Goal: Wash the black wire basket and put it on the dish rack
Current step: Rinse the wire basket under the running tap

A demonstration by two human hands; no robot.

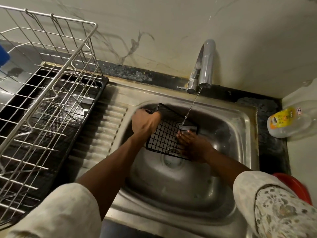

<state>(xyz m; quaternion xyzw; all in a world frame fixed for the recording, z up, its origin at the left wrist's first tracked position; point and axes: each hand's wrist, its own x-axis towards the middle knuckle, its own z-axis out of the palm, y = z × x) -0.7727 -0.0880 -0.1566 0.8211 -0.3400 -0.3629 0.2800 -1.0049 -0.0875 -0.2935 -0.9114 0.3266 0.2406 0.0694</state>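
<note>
Black wire basket [163, 139] slants over sink [240, 115], left hand [145, 122] gripping far corner.

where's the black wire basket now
Head view, centre: the black wire basket is held in the sink under the stream from the tap, left hand gripping its left edge, right hand touching its right side.

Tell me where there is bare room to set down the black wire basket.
Free: the ribbed drainboard between dish rack and sink bowl; the rack's wire floor, where visible. Crowded: the bowl, where the left hand grips and the right hand touches the black wire basket; the right counter holds a plastic bottle.
</note>
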